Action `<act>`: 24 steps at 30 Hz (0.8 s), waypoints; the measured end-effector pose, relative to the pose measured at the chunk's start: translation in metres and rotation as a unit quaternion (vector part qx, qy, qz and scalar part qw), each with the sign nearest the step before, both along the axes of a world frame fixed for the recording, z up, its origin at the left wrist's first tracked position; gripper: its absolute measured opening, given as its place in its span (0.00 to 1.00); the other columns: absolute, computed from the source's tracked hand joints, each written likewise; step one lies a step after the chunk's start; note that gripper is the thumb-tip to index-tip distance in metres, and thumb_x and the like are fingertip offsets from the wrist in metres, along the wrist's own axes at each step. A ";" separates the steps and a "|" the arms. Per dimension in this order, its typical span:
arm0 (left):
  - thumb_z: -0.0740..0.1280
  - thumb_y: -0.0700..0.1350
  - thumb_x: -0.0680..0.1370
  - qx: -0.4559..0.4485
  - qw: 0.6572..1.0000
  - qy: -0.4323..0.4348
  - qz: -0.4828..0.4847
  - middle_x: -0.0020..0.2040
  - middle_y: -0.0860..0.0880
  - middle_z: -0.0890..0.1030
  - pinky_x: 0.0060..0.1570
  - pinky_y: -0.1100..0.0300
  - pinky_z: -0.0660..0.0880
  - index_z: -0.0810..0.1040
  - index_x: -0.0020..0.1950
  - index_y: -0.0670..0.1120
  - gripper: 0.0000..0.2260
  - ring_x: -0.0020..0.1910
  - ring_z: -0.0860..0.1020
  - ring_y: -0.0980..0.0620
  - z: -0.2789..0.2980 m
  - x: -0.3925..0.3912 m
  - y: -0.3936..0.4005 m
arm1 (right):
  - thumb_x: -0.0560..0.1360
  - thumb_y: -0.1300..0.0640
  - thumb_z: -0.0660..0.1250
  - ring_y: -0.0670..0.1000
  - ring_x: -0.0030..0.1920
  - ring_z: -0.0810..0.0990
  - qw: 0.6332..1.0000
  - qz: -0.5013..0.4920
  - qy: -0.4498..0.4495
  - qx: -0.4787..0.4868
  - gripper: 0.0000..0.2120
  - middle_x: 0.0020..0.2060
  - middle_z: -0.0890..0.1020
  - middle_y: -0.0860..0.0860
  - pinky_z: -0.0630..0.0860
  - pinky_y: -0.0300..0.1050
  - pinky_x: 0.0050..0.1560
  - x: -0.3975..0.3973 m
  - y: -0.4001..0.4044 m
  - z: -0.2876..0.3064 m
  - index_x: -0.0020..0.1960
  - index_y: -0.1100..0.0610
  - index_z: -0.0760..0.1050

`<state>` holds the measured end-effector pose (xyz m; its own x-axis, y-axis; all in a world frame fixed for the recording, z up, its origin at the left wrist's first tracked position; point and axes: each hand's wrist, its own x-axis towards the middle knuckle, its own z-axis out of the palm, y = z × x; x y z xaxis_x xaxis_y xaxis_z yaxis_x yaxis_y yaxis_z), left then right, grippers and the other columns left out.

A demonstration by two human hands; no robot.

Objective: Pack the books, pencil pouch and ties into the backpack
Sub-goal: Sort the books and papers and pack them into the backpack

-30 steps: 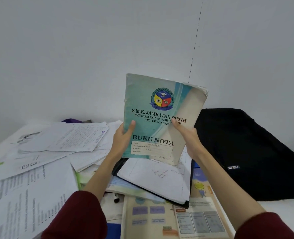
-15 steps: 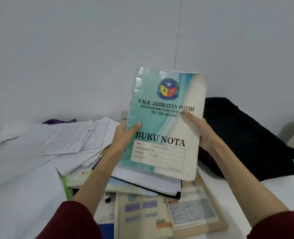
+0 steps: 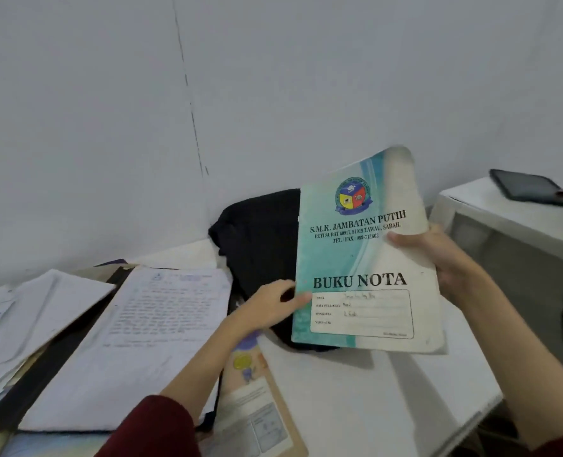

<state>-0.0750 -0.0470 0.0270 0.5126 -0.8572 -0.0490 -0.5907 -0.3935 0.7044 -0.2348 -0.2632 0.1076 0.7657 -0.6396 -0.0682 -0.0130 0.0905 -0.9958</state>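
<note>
Two hands are on the teal notebook (image 3: 362, 255), and both are clamped on it. The right hand (image 3: 438, 255) has its grip closed over the book's edge at 3 o'clock, thumb pressed flat on the cover just under the printed school name. The left hand (image 3: 270, 305) pinches the opposite edge at 9 o'clock, thumb on the cover beside the words "BUKU NOTA", fingers hidden behind. The notebook is held up off the tabletop (image 3: 372, 390), cover facing the camera, its worn top corner at 1 o'clock curling back and blurred. A crest sits near the top of the cover, and a white name label fills the lower part.

Directly behind the book, from 9 to 11 o'clock of it, lies the black backpack (image 3: 257, 239), slumped against the wall (image 3: 273, 77); whether it is open I cannot tell. Out at 8 o'clock from the left hand a handwritten sheet (image 3: 151, 334) rests on a black folder (image 3: 52, 354), with more loose papers (image 3: 26, 311) piled farther out at 9 o'clock. At 6 o'clock of the left forearm a printed workbook (image 3: 257, 407) lies flat on the tabletop. Dark red sleeves (image 3: 154, 427) cover both forearms near the bottom edge. Far off at 2 o'clock a dark tablet (image 3: 527, 188) sits on a separate white surface.
</note>
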 end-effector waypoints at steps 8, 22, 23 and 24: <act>0.64 0.63 0.74 0.101 0.965 -0.224 -0.095 0.73 0.58 0.63 0.73 0.48 0.56 0.60 0.74 0.59 0.31 0.74 0.59 0.53 -0.029 -0.024 -0.050 | 0.72 0.69 0.67 0.59 0.48 0.84 0.998 -0.063 -0.022 0.013 0.14 0.47 0.85 0.58 0.79 0.59 0.52 -0.022 -0.079 -0.001 0.57 0.64 0.77; 0.64 0.42 0.79 -0.304 0.783 0.244 0.485 0.40 0.44 0.76 0.37 0.57 0.73 0.74 0.41 0.38 0.09 0.37 0.75 0.48 0.041 0.067 -0.048 | 0.72 0.69 0.65 0.54 0.39 0.85 0.995 0.002 -0.068 0.073 0.10 0.45 0.85 0.57 0.82 0.49 0.34 0.021 -0.133 -0.003 0.53 0.62 0.78; 0.64 0.42 0.79 -0.323 0.772 0.242 0.491 0.38 0.45 0.75 0.34 0.58 0.72 0.73 0.39 0.39 0.10 0.35 0.74 0.49 0.052 0.070 -0.048 | 0.72 0.70 0.65 0.53 0.37 0.85 0.994 -0.003 -0.070 0.079 0.10 0.44 0.85 0.57 0.81 0.47 0.32 0.023 -0.133 -0.006 0.52 0.63 0.77; 0.64 0.41 0.79 -0.344 0.761 0.240 0.494 0.38 0.45 0.75 0.34 0.59 0.73 0.73 0.38 0.39 0.10 0.35 0.74 0.50 0.064 0.072 -0.048 | 0.73 0.71 0.64 0.51 0.34 0.85 0.994 -0.014 -0.070 0.080 0.09 0.42 0.85 0.57 0.80 0.44 0.30 0.026 -0.132 -0.009 0.52 0.64 0.77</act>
